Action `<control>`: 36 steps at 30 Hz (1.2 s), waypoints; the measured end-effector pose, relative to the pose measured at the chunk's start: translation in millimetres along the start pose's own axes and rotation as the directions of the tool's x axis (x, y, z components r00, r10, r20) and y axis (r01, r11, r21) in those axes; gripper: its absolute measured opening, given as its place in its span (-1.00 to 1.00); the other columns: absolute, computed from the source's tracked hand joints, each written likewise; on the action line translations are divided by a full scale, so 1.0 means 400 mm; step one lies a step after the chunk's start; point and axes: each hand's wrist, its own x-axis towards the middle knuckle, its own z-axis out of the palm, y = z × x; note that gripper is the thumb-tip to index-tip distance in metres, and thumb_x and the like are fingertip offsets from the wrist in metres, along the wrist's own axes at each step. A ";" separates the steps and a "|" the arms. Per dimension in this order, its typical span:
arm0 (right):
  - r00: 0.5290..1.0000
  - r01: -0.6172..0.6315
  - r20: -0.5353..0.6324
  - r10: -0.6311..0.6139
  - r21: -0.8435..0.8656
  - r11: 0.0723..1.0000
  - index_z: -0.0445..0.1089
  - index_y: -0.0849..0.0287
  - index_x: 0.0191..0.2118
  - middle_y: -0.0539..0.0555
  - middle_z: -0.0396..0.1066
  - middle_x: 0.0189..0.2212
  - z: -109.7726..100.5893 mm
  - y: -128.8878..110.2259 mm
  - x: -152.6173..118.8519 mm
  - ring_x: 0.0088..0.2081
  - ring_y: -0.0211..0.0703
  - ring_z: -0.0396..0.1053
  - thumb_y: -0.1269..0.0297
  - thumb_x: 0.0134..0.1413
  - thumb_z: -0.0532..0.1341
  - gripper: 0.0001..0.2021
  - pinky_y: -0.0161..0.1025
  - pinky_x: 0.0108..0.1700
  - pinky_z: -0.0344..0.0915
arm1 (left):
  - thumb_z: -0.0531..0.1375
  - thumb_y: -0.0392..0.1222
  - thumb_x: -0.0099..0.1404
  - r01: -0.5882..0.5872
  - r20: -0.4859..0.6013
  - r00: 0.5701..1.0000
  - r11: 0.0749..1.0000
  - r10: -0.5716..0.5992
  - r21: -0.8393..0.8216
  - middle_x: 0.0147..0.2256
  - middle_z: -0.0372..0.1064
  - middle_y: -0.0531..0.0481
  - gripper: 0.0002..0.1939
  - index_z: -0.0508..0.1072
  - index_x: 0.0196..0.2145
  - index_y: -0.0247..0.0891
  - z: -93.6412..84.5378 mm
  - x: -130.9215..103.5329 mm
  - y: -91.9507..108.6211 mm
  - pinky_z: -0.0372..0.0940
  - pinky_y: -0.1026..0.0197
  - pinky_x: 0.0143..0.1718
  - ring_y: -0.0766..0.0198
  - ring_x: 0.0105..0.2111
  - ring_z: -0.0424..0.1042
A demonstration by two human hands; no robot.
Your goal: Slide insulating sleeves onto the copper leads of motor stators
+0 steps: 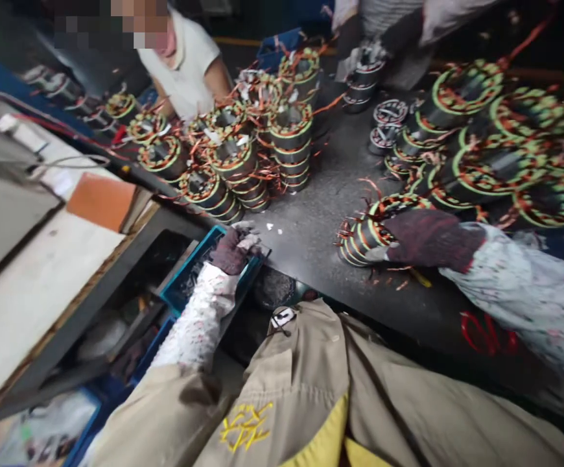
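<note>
My right hand (423, 239), in a dark maroon work glove with pale fingertips, is closed on the near side of a stack of motor stators (360, 241). Orange copper wire ends stick out around the stack, which stands on the dark workbench (311, 227). Over the rim of a blue tray (172, 292) at the bench's left edge is my left hand (233, 250), gloved the same way. Its fingers are curled together, and I cannot make out what lies between them. Small dark bits lie in the tray.
Stacked stators (289, 146) crowd the far left, and more stators (498, 159) fill the right. Across the bench are a person in a white shirt (192, 65) and another person's gloved hands beside a stator (362, 78). Red wire (489, 332) lies near my right sleeve.
</note>
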 end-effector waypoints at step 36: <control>0.999 0.005 0.035 -0.007 0.055 0.998 0.56 0.31 0.12 0.38 0.62 -0.06 -0.024 -0.006 -0.012 -0.06 0.25 0.57 -0.12 0.31 0.21 -0.42 -0.06 -0.12 0.34 | 0.36 -0.26 0.21 -0.213 0.460 0.871 0.976 0.173 0.036 -0.17 0.57 -0.04 -0.73 0.53 -0.11 -0.19 0.436 0.109 0.170 0.53 0.16 -0.08 0.23 -0.20 0.57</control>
